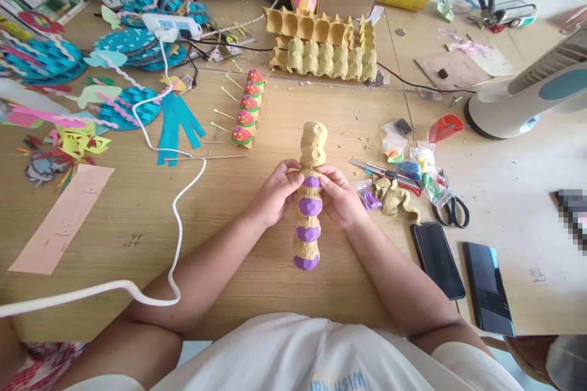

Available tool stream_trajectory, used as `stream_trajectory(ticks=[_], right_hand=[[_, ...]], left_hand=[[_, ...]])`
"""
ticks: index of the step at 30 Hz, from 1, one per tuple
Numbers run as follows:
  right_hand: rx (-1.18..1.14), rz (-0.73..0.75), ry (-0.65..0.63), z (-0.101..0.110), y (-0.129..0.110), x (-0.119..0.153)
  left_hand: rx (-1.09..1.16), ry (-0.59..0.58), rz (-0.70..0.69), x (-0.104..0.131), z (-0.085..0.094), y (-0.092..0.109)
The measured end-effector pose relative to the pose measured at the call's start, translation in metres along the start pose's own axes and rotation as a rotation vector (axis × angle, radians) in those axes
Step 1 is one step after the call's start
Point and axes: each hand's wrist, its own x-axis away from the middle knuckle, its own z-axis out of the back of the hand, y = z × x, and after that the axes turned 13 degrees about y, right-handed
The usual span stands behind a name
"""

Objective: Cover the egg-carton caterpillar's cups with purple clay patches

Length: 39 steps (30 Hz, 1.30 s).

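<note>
Utility knife near right hand

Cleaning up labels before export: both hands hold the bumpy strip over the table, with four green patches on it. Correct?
Not quite: the four patches are purple, not green, as the head view shows. The rest stands: the left hand and right hand hold the bumpy strip over the table.
</note>
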Motion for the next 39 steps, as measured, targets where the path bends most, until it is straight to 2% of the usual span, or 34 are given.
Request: stream_trajectory(ticks=[6,14,27,34,39], right_hand=[[0.029,-0.001,-0.018,0.0012,0.0005,-0.0009],[0.078,0.065,-0.004,0.0004,0.0034,-0.0009],[0.098,0.105,-0.063,0.0006,-0.0002,-0.0004],[0.100,0.114,-0.054,0.0017,0.0046,-0.0019],[0.066,0.063,-0.036,0.0018,0.0027,-0.0012]], left_hand=[[-0.009,0.038,-0.042,-0.0013,-0.0018,0.0024],[-0.114,0.089,-0.169,-0.0028,-0.0022,0.0007],[-0.272,0.037,-0.289,-0.0039,0.0052,-0.0003],[-0.259,0.076,-0.307,-0.0057,0.0052,-0.0018],[-0.091,0.062,-0.189,-0.0047,0.0030,-0.0026]])
